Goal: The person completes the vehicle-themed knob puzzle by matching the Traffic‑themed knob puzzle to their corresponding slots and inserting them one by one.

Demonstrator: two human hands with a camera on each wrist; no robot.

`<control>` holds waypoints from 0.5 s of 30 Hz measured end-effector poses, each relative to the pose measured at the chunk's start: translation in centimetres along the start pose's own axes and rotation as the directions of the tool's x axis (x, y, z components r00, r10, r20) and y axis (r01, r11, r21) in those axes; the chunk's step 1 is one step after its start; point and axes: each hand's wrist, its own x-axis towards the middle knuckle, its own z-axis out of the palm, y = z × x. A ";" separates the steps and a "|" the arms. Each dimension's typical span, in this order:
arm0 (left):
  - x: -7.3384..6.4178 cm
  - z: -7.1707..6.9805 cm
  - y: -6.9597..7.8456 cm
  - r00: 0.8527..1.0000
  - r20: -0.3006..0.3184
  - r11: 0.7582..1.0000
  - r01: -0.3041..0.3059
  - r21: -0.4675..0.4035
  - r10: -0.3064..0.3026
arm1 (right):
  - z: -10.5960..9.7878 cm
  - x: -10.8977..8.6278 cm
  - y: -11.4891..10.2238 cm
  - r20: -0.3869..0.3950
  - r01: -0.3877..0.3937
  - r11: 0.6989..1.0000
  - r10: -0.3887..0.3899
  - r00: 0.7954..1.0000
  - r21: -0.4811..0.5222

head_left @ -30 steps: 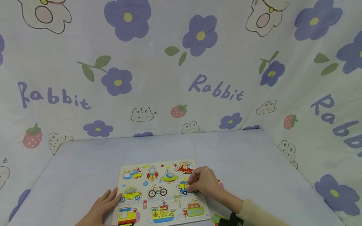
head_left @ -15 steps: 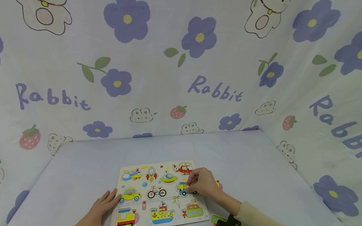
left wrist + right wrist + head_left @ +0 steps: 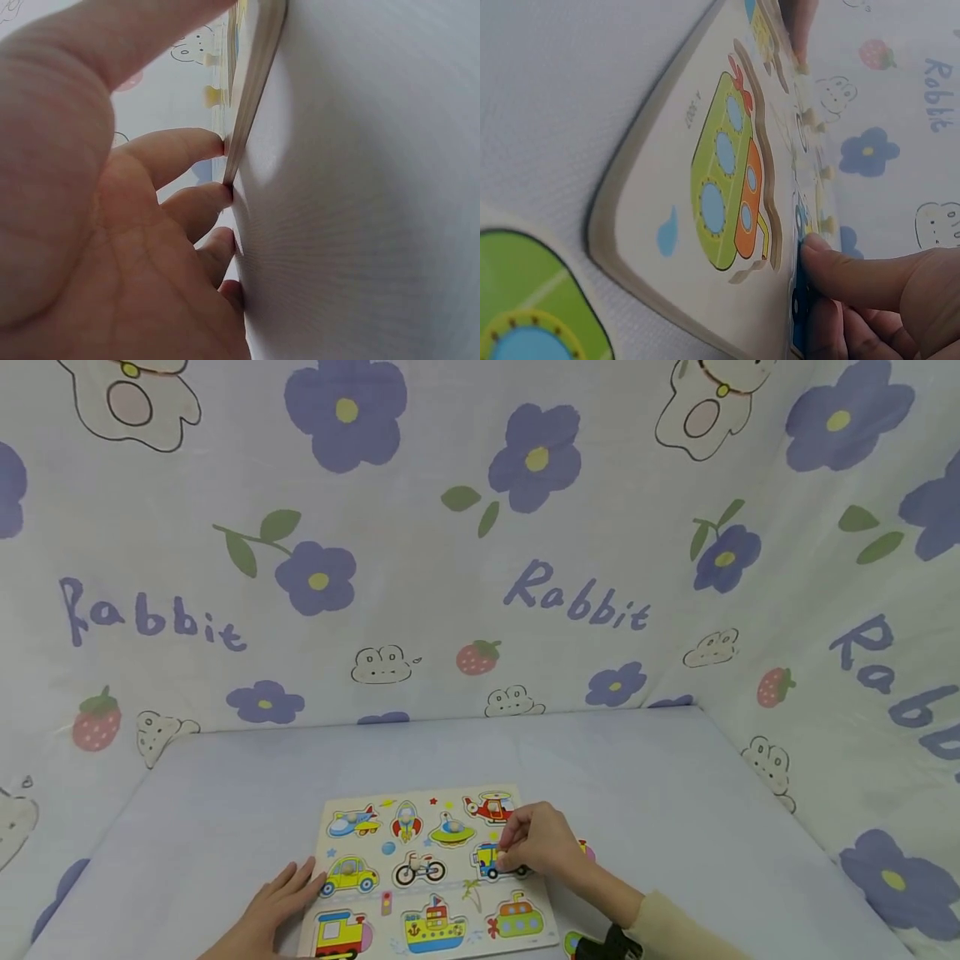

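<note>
My right hand (image 3: 547, 843) pinches the blue and yellow bus piece (image 3: 486, 857) by thumb and fingertips, at the bus slot on the right side of a wooden knob puzzle board (image 3: 348, 798). Seen from the right wrist, the thumb presses on its near end, and the curled fingers partly hide the piece. My left hand (image 3: 281, 902) rests at the board's left edge; its fingertips (image 3: 214, 142) touch the side of the board, with the thumb stretched over it. A car piece (image 3: 349, 875) with a knob lies in its slot near these fingers.
Airplane (image 3: 354, 822), rocket (image 3: 406, 821), saucer (image 3: 452, 831), helicopter (image 3: 491, 808) and bicycle (image 3: 420, 868) sit in the board. The submarine picture (image 3: 724, 165) shows in a bare recess. A loose green piece (image 3: 517, 292) lies right of the board; a pink-edged one (image 3: 587, 852) peeks past the right arm.
The head view shifts slightly. Both hands stay in about the same place, the right still pinching the bus piece.
</note>
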 end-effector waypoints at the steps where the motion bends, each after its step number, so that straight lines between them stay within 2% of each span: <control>1: 0.0 0.1 0.1 1.000 0.000 1.000 -0.003 -0.003 0.003 | -0.1 -0.1 0.1 0.006 -0.001 1.000 0.001 1.000 0.004; 5: 0.2 0.4 0.5 1.000 0.011 1.000 -0.015 0.001 0.015 | -0.7 -0.1 0.5 0.025 -0.008 1.000 0.009 1.000 -0.013; 9: 0.2 0.1 1.2 0.997 0.044 0.997 0.070 -0.021 -0.069 | -0.9 0.2 0.3 0.034 -0.020 0.999 0.021 0.999 -0.030; 12: 0.0 -0.2 1.6 0.987 0.061 0.987 0.154 -0.040 -0.151 | -0.7 0.3 0.1 0.043 -0.023 1.000 0.024 0.999 -0.014; 15: -0.3 -0.4 1.7 0.981 0.070 0.983 0.182 -0.040 -0.179 | -0.3 0.3 0.0 0.052 -0.027 1.000 0.027 0.998 0.004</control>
